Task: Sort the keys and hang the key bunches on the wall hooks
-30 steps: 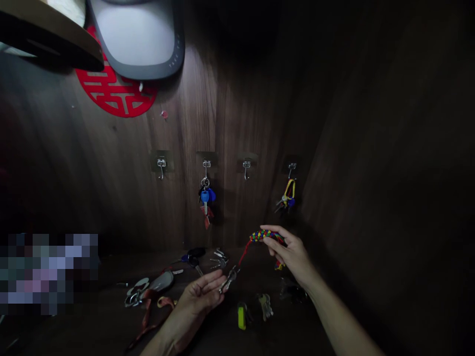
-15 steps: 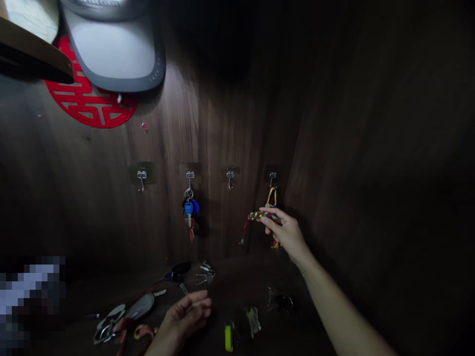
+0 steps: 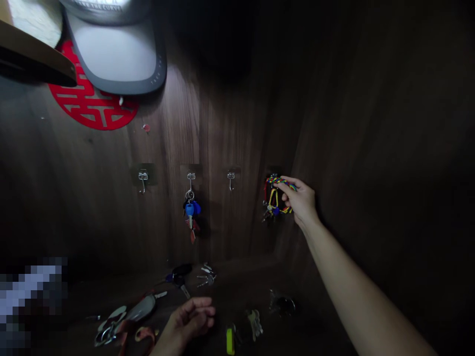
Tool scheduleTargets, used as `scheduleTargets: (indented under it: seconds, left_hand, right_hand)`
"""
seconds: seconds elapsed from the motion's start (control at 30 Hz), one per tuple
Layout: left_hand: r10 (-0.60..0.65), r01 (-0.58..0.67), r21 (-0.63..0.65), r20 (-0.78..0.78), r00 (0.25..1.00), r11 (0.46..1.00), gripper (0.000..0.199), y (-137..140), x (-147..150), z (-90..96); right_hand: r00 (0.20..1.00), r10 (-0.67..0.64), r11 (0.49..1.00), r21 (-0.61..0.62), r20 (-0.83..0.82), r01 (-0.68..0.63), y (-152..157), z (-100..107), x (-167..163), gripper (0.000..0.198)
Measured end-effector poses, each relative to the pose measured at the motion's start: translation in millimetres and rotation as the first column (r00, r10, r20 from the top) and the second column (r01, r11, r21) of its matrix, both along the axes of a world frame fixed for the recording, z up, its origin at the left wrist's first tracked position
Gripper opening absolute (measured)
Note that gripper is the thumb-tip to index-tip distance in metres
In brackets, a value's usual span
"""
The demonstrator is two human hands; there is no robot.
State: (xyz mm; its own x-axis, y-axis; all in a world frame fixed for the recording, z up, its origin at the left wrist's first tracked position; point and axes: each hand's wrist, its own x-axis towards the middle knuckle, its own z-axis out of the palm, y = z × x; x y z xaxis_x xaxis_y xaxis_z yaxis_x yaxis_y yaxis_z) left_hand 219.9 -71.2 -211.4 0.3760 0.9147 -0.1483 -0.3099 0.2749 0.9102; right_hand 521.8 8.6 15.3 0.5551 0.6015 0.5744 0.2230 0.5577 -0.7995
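Observation:
At the rightmost wall hook, my right hand (image 3: 302, 200) pinches a multicoloured braided cord (image 3: 279, 182), its braid lying across the front of that hook. Just below, a yellow loop (image 3: 273, 197) hangs with small keys (image 3: 267, 213) and a blue piece under it; how the loop and cord join is hidden by my fingers. Low over the shelf, my left hand (image 3: 195, 319) is loosely curled with fingers apart and nothing visible in it. Keys with a dark fob (image 3: 180, 277) lie just behind it, and a yellow-green key tag (image 3: 230, 341) is to its right.
Other hooks stick to the wood wall: a left one (image 3: 143, 182), one bearing a blue-headed key bunch (image 3: 190, 210), and a bare one (image 3: 231, 180). More keys (image 3: 255, 324) lie on the shelf. A grey cap (image 3: 115, 54) hangs upper left over a red paper-cut (image 3: 92, 111).
My right hand has moved up and slightly right, bringing the braided cord from below the rightmost hook to the hook's height. My left hand has barely shifted.

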Motion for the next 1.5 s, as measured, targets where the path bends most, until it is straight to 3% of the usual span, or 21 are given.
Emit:
scheduleTargets:
  seconds: [0.13, 0.43, 0.7, 1.0, 1.23, 1.5]
  left_hand:
    - [-0.007, 0.007, 0.009, 0.004, 1.0, 1.0, 0.047, 2, 1, -6.3]
    - [-0.003, 0.004, 0.017, -0.038, 0.999, 1.0, 0.048, 1, 1, -4.5]
    - [-0.007, 0.008, 0.026, -0.05, 0.999, 1.0, 0.051, 1, 2, -1.3]
    - [-0.033, 0.034, 0.043, -0.036, 0.999, 0.998, 0.039, -4, 0, 10.4]
    - [0.074, -0.073, 0.02, -0.038, 0.997, 0.997, 0.037, -5, -2, 19.0]
    - [0.342, -0.342, 0.007, -0.034, 0.939, 0.94, 0.041, 2, -10, 22.6]
  right_hand:
    - [0.997, -0.048, 0.998, 0.031, -0.067, 0.051, 8, -9, 6, 0.044]
    - [0.974, -0.166, 0.986, 0.001, -0.151, 0.168, 17, -51, 2, 0.045]
    - [0.982, -0.123, 0.992, -0.041, -0.141, 0.118, 14, -96, 4, 0.048]
    - [0.986, -0.006, 0.991, -0.132, -0.168, -0.017, -1, -150, 2, 0.049]
    - [0.978, 0.067, 0.972, -0.211, -0.197, -0.109, -21, -174, -2, 0.053]
    - [0.97, 0.173, 0.929, -0.298, -0.169, -0.218, -46, -186, -18, 0.055]
